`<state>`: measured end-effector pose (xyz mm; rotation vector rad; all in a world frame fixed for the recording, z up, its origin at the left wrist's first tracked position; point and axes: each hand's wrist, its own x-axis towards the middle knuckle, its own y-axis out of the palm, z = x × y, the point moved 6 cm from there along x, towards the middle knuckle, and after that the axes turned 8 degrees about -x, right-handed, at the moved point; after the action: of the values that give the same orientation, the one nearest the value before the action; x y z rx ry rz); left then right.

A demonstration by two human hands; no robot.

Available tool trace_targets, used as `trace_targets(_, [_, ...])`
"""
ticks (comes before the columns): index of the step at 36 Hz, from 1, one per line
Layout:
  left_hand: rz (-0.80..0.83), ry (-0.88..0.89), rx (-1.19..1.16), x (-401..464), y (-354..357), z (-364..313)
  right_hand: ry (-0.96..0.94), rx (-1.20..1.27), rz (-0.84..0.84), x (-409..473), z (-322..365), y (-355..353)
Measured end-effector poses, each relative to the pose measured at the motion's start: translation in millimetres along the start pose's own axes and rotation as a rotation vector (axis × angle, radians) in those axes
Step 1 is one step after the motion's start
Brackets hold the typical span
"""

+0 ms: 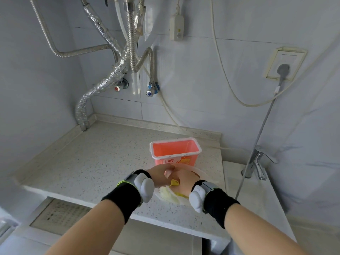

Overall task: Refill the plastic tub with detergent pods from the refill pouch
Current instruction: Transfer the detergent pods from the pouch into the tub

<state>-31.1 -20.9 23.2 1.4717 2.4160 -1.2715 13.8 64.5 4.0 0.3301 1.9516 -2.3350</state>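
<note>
— Where's the tub?

— The pink Liby tub (175,152) stands open on the speckled counter (92,159), at twelve o'clock from the hands, apparently empty.

— And the pouch?

— The refill pouch (170,196) lies under both hands. The left hand (160,174) and right hand (184,179) are pressed together, pinching its top, I'd say to tear it.

— Risk?

— A sudden rip could scatter pods toward the sink tap (257,161) at three o'clock.
</note>
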Motion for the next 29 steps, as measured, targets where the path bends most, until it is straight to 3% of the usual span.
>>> trace_targets(13, [0.028, 0.003, -0.032, 6, -2, 1, 0.000, 0.164, 0.011, -4, -2, -13])
trace_targets(22, [0.029, -0.035, -0.089, 8, -2, 9, 0.137, 0.925, -0.009, -21, -47, -32])
trace_targets(29, [0.023, -0.036, -0.108, 9, -1, 12, 0.136, 1.240, -0.011, -25, -61, -42])
